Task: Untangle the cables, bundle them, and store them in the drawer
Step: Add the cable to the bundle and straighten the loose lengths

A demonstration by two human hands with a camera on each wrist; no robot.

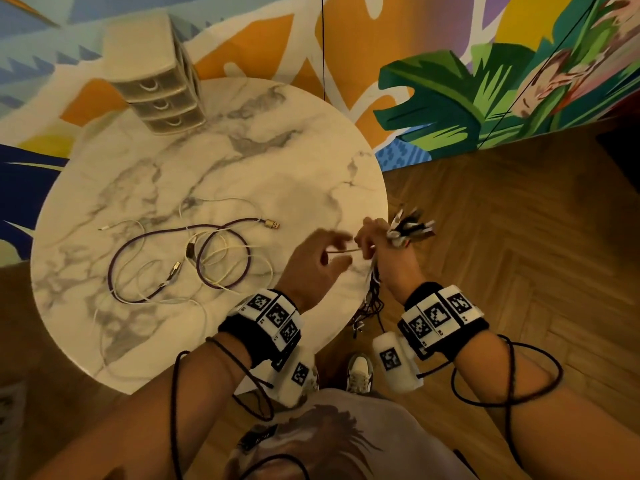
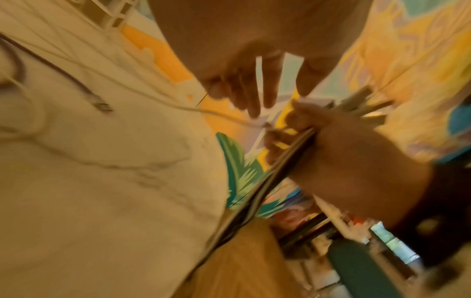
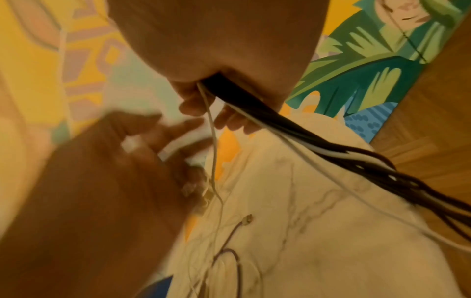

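Observation:
My right hand point(image 1: 381, 245) grips a bundle of cables point(image 1: 410, 228) above the table's right edge. Its plug ends fan out past the fist, and the dark strands point(image 3: 305, 145) hang down over the edge. My left hand point(image 1: 334, 251) hovers just left of it with its fingers point(image 2: 254, 94) spread and straight. A thin white cable point(image 2: 178, 106) runs under them into the right fist. On the marble table point(image 1: 259, 150) a purple cable point(image 1: 221, 265) with a gold plug point(image 1: 272, 224) lies tangled with white cables point(image 1: 138, 230). The small drawer unit point(image 1: 156, 81) stands at the far left with its drawers closed.
The round table's edge runs right under both hands, with wooden floor point(image 1: 502, 237) beyond it. A painted mural wall point(image 1: 450, 81) stands behind the table. My shoe point(image 1: 360, 372) shows below the edge. Black cords loop around both forearms.

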